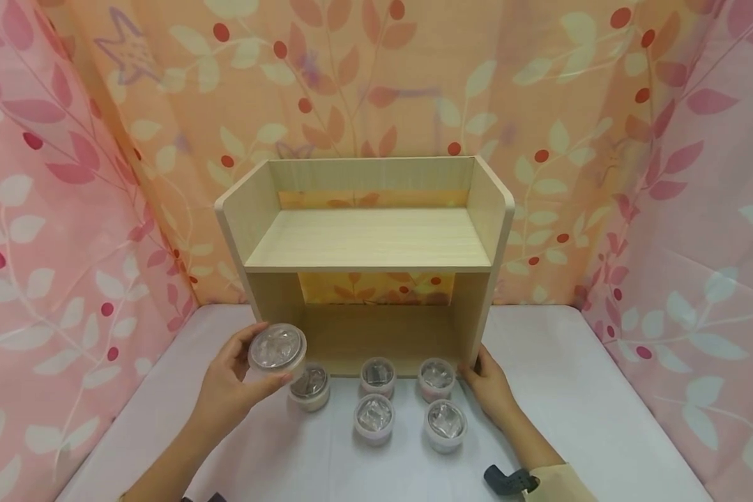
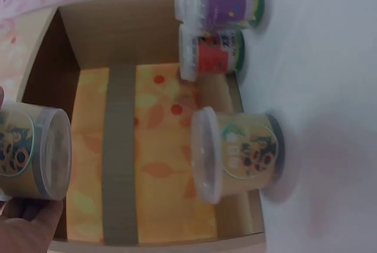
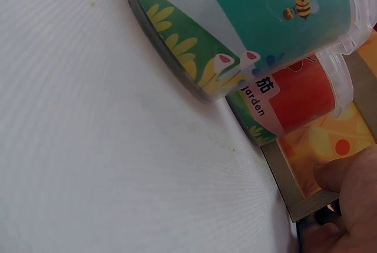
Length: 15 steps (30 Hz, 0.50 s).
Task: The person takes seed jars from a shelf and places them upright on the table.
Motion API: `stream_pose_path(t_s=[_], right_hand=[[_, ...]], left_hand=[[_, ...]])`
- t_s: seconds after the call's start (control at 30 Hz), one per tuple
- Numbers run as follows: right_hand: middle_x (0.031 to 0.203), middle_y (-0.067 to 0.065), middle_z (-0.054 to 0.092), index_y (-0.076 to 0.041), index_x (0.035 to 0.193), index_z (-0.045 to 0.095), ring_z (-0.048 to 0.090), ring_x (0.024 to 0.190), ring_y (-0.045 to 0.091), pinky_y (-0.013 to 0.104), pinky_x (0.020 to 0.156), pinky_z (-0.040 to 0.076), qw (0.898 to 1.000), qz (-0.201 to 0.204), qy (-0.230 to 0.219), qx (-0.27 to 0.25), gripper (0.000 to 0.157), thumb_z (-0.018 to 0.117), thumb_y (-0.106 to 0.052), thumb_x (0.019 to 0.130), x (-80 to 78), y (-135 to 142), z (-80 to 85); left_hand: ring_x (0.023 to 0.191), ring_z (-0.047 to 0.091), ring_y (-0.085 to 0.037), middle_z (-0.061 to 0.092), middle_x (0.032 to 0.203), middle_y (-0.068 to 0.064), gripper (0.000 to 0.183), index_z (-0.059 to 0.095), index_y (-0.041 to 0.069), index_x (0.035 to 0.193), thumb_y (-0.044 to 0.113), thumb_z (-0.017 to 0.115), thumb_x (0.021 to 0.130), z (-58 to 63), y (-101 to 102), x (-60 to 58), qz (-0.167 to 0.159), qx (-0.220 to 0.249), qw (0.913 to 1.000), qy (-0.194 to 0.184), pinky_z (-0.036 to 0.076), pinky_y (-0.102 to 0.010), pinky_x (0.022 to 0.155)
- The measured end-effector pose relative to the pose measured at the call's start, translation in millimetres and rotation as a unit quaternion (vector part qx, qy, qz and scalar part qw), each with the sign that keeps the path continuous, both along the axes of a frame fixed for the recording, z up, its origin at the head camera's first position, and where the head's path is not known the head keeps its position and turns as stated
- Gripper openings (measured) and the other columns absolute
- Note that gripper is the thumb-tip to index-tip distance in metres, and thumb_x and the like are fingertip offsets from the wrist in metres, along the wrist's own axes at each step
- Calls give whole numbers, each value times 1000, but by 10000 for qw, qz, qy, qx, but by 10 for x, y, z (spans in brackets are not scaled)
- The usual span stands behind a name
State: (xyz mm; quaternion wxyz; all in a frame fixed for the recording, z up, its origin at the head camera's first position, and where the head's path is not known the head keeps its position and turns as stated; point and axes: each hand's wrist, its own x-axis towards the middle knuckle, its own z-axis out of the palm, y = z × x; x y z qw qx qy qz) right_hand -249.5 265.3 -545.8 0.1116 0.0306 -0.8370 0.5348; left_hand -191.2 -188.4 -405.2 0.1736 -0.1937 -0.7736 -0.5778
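My left hand (image 1: 229, 380) grips a round plastic tub (image 1: 278, 348) with a clear lid, raised in front of the wooden shelf's left side. In the left wrist view this tub (image 2: 29, 150) is beige with a printed picture label. Just below it, a similar beige tub (image 1: 309, 389) stands on the table. At the lower right front of the two-tier wooden shelf (image 1: 370, 240), my right hand (image 1: 489, 383) holds the edge of the side panel, thumb on the inner side. The right wrist view shows that thumb (image 3: 339, 173) against the panel, beside a red-labelled tub (image 3: 306, 97).
Several more lidded tubs stand before the shelf, among them a purple-labelled tub (image 2: 227, 0) and a green-labelled tub (image 3: 271, 17). A white cloth covers the table (image 1: 577, 390). Patterned curtains (image 1: 376, 84) hang behind and on both sides. A dark strap (image 1: 508, 481) is at the right wrist.
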Motion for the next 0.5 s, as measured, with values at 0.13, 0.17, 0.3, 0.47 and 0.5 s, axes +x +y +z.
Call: stream_pose_path(t_s=[0.13, 0.17, 0.3, 0.47, 0.5], right_hand=[[153, 25, 48, -8, 159, 34, 44, 142, 42, 55, 119, 34, 10000, 27, 6, 9, 65, 63, -8, 100, -6, -7, -1], [153, 25, 48, -8, 159, 34, 44, 142, 42, 55, 119, 34, 10000, 28, 12, 23, 65, 63, -8, 100, -7, -9, 3], [151, 26, 49, -7, 158, 35, 45, 141, 42, 54, 118, 35, 10000, 15, 28, 69, 64, 63, -7, 100, -5, -13, 16], [151, 25, 49, -7, 158, 35, 46, 142, 41, 54, 118, 35, 9999, -30, 4, 130, 64, 63, -8, 100, 7, -15, 25], [152, 25, 49, -8, 158, 35, 45, 142, 41, 54, 119, 35, 9999, -33, -15, 127, 64, 63, -8, 100, 8, -15, 21]], left_hand=[[124, 56, -2, 53, 142, -14, 85, 48, 2, 146, -3, 90, 72, -158, -46, -38, -142, -39, 9998, -99, 39, -9, 107], [126, 55, -2, 53, 143, -14, 85, 48, 2, 146, -2, 90, 73, -195, -54, -45, -202, -53, 9997, -135, 39, -9, 107], [129, 53, -1, 50, 145, -17, 84, 47, 4, 147, -2, 89, 75, -313, -77, -62, -574, -102, 9980, -229, 38, -10, 108], [132, 51, -5, 49, 145, -19, 83, 43, 0, 148, -10, 83, 77, -420, -93, -61, -993, 75, 9948, -229, 37, -11, 111], [133, 50, -5, 48, 145, -18, 83, 42, -1, 149, -11, 82, 77, -442, -98, -58, -1027, 131, 9943, -248, 36, -11, 111]])
